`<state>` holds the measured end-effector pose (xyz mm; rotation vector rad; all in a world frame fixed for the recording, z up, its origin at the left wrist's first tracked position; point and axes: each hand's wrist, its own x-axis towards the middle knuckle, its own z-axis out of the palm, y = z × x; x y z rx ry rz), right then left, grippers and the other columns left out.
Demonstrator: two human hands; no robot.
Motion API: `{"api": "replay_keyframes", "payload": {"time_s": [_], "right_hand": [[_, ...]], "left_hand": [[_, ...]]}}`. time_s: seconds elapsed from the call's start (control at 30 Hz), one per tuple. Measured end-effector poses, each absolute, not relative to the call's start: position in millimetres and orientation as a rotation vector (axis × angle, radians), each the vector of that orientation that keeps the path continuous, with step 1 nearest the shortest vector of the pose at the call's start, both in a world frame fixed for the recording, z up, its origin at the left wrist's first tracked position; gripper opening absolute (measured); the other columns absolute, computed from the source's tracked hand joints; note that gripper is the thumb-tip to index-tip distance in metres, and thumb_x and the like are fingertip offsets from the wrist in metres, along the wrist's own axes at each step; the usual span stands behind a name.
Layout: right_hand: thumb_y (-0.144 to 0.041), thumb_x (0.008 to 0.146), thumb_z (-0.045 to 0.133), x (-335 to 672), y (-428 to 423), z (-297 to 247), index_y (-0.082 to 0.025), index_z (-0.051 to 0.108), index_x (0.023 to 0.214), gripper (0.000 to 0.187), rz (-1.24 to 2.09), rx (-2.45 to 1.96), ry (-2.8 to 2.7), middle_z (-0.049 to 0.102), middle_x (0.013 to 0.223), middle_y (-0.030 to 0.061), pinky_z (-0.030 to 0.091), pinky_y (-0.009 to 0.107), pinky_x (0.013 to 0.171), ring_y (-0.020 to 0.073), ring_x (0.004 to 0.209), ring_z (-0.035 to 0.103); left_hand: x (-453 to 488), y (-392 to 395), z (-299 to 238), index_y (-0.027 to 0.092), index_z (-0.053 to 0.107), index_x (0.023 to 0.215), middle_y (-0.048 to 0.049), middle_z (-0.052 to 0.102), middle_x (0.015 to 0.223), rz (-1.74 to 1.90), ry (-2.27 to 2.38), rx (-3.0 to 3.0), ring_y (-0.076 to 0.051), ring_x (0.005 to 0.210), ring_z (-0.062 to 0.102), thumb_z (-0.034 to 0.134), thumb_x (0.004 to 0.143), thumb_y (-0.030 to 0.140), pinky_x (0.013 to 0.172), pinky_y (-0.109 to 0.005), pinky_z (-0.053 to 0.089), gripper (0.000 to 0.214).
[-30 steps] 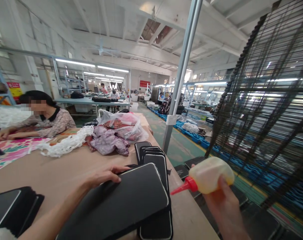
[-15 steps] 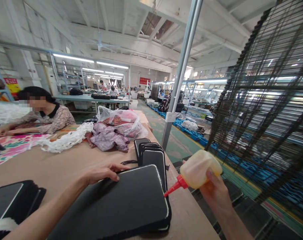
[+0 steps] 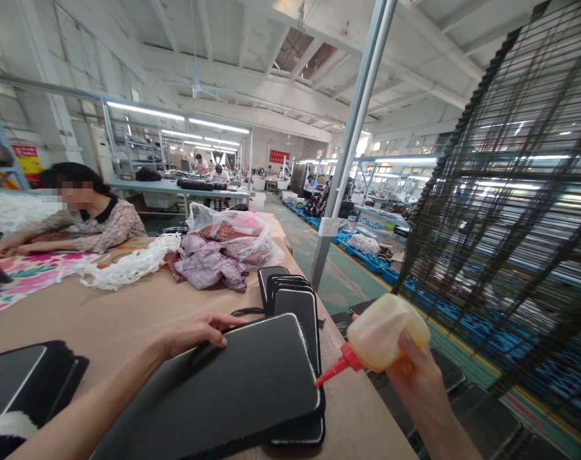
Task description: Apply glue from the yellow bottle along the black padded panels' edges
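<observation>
A flat black panel point(image 3: 233, 390) with rounded corners and a white line along its rim lies tilted in front of me, on top of similar panels. My left hand point(image 3: 202, 335) grips its far edge, thumb on the upper face and fingers partly hidden behind the rim. In my right hand point(image 3: 412, 358) is a squeezed, yellowish glue bottle point(image 3: 384, 329), tipped down to the left. Its red nozzle point(image 3: 336, 367) meets the panel's right edge near the white line. Beyond the panel, a stack of smaller black panels point(image 3: 295, 303) sits by the table edge.
Another black stack point(image 3: 27, 380) stands at the left. Purple cloth point(image 3: 211, 259), white netting point(image 3: 132, 265) and a plastic bag of fabric point(image 3: 262, 239) lie farther back. A co-worker point(image 3: 103, 217) sits at far left. A metal post point(image 3: 345, 147) and wire racks point(image 3: 511, 191) rise at the right.
The bottle and its nozzle tip have moved slightly down along the panel's right edge, toward the near corner. My left hand keeps its hold on the far edge.
</observation>
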<state>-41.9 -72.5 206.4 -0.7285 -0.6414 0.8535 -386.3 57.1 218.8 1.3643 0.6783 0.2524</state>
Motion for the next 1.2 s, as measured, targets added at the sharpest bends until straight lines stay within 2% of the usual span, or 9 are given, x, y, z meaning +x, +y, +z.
{"api": "replay_keyframes", "payload": {"time_s": [0.13,0.47,0.63,0.83,0.97,1.2], "right_hand": [[-0.040,0.062,0.081,-43.2,-73.9,207.8,-0.022,0.053,0.127,0.073,0.825,-0.750,-0.622,0.067,0.102,0.0125,0.042,0.060,0.090,0.0353,0.089,0.063],[-0.041,0.061,0.081,-51.1,-79.9,213.7,-0.023,0.057,0.123,0.069,0.759,-0.775,-0.582,0.068,0.096,0.0092,0.040,0.058,0.092,0.0342,0.090,0.063],[-0.039,0.057,0.084,-55.4,-84.5,211.7,-0.024,0.059,0.120,0.069,0.688,-0.812,-0.516,0.066,0.104,0.0073,0.037,0.053,0.097,0.0307,0.093,0.062],[-0.038,0.061,0.083,-64.3,-87.3,210.3,-0.022,0.059,0.119,0.065,0.625,-0.779,-0.490,0.066,0.103,0.0084,0.036,0.056,0.098,0.0325,0.093,0.062],[-0.036,0.062,0.081,-69.0,-87.6,209.0,-0.021,0.061,0.114,0.058,0.555,-0.777,-0.455,0.066,0.102,0.0075,0.031,0.058,0.100,0.0341,0.099,0.059],[-0.035,0.064,0.081,-73.1,-85.1,205.6,-0.023,0.060,0.115,0.056,0.476,-0.762,-0.456,0.058,0.121,0.0055,0.024,0.057,0.105,0.0343,0.117,0.046]], "left_hand": [[-387.5,57.8,215.8,0.023,0.059,0.124,0.0001,0.067,0.116,0.256,0.651,1.347,-0.027,0.106,0.060,0.058,0.061,0.014,0.092,-0.035,0.044,0.064],[-389.5,58.0,205.3,0.025,0.060,0.123,0.0002,0.067,0.117,0.352,0.694,1.245,-0.028,0.108,0.059,0.061,0.060,0.017,0.095,-0.036,0.042,0.064],[-392.7,61.6,190.2,0.024,0.062,0.120,0.0003,0.066,0.117,0.428,0.777,1.226,-0.027,0.109,0.058,0.062,0.058,0.018,0.094,-0.035,0.042,0.063],[-390.3,58.6,176.5,0.022,0.059,0.124,-0.0018,0.065,0.119,0.483,0.798,1.114,-0.028,0.108,0.059,0.063,0.059,0.018,0.093,-0.035,0.044,0.065],[-385.4,55.2,166.9,0.022,0.054,0.129,-0.0033,0.067,0.115,0.509,0.764,1.042,-0.029,0.107,0.060,0.065,0.060,0.020,0.093,-0.038,0.044,0.069],[-377.3,52.5,154.9,0.022,0.057,0.125,-0.0052,0.066,0.117,0.557,0.761,0.999,-0.029,0.112,0.057,0.070,0.058,0.024,0.096,-0.038,0.042,0.068]]}}
